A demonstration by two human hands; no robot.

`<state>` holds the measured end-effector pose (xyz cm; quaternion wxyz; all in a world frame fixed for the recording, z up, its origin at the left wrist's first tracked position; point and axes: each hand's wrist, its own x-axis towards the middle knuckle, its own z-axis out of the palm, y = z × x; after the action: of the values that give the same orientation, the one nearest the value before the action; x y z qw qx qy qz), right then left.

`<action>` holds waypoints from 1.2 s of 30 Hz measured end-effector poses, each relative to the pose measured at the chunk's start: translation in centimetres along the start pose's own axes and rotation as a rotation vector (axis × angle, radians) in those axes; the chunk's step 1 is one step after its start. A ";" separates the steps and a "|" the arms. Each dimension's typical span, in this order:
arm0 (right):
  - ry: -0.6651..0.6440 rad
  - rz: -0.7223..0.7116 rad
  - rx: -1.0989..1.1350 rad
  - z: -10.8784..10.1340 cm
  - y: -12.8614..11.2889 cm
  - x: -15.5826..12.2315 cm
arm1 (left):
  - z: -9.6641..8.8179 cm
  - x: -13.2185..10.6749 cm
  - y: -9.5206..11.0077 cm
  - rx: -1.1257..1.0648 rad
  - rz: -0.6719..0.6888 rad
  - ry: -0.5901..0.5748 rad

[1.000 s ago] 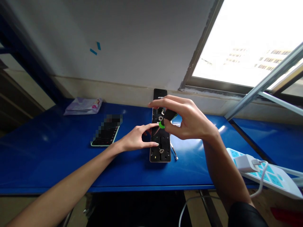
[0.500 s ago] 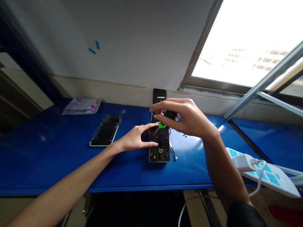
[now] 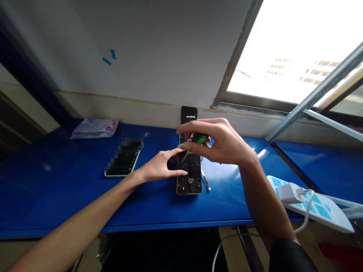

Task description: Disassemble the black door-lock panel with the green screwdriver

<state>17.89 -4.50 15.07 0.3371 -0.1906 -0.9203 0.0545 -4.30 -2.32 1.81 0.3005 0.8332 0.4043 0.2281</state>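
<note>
A long black door lock panel [image 3: 189,185] lies on the blue table, its screw holes and a small metal fitting facing up. My left hand [image 3: 159,165] holds it from the left, thumb and index finger spaced apart on its face and the other fingers at its side. My right hand [image 3: 219,141] is closed around the black and green handle of a screwdriver [image 3: 202,139], above the middle of the panel. The screwdriver's shaft slants down to the left near my left index fingertip; where the tip sits is unclear. A cable [image 3: 206,179] sticks out at the panel's right side.
A phone [image 3: 121,162] and a purple-white packet [image 3: 95,127] lie on the left of the blue table [image 3: 70,189]. At the right edge is a white power strip [image 3: 336,217] with a plugged-in charger [image 3: 289,192]. The wall and window stand behind.
The screwdriver handle has turned in my right fingers, so its green patch now shows. My left hand keeps its place on the panel. The whole view has shifted slightly.
</note>
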 end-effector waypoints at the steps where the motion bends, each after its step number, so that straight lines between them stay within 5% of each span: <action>1: 0.011 -0.002 0.000 0.0 0.0 0.0 | 0.0 0.0 0.0 -0.005 0.004 -0.002; 36: 0.016 -0.027 -0.011 0.0 0.3 -0.2 | -0.4 -0.2 0.7 0.020 0.000 -0.059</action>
<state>18.11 -4.30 14.84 0.3440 -0.1802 -0.9205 0.0433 -4.23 -2.72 2.54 0.3041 0.8424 0.3976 0.1994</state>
